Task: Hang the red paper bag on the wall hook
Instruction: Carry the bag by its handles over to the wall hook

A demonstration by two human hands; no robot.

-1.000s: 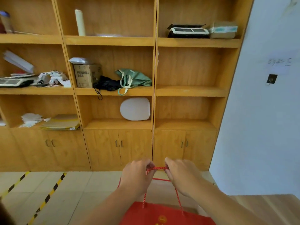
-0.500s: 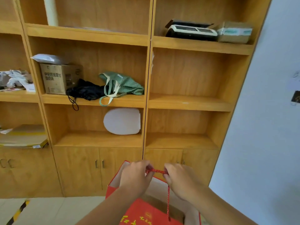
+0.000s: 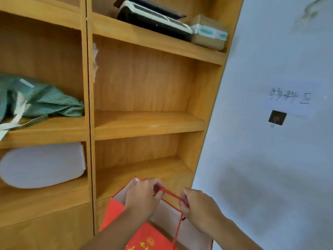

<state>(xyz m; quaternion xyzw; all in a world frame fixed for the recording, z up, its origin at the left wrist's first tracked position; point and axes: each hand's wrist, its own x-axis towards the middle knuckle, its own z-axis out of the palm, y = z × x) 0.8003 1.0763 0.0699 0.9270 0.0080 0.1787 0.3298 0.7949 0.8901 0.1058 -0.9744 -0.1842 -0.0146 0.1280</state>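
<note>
The red paper bag (image 3: 115, 212) hangs low in the middle of the view, its mouth open with a pale inside and gold print on its near face. Both hands pinch its red rope handle (image 3: 170, 193), stretched level between them. My left hand (image 3: 142, 197) holds the handle's left end, my right hand (image 3: 196, 204) its right end. The wall hook (image 3: 277, 117), a small dark square plate with a metal hook, sits on the pale wall up and to the right of the hands, well apart from the bag. The bag's bottom is cut off by the frame.
A wooden shelf unit (image 3: 149, 123) fills the left and centre, its right side meeting the pale wall (image 3: 270, 177). On it lie a green striped cloth bag (image 3: 52, 101), a white oval lid (image 3: 41, 166), a black device (image 3: 153, 17) and a taped box (image 3: 209, 33). Handwriting (image 3: 288, 97) sits above the hook.
The view has moved closer to the shelves and swung right, so the hook is now larger and nearer. The bag has risen with both hands still on its handle.
</note>
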